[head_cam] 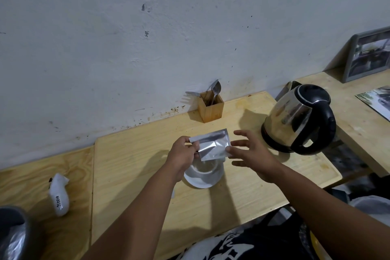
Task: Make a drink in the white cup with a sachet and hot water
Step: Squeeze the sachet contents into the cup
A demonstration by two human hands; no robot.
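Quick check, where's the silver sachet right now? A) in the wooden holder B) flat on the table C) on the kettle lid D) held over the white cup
D: the left hand pinches the sachet at its left edge, above the white cup; the right hand is open at its right edge.

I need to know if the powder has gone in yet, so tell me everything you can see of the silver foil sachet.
The silver foil sachet is a flat, shiny, creased rectangular pouch, held in the air just above the white cup on its white saucer. The left hand pinches its left edge; the right hand touches its right edge with spread fingers. It lies tilted, nearly flat. Whether it is torn open cannot be told; no powder shows.
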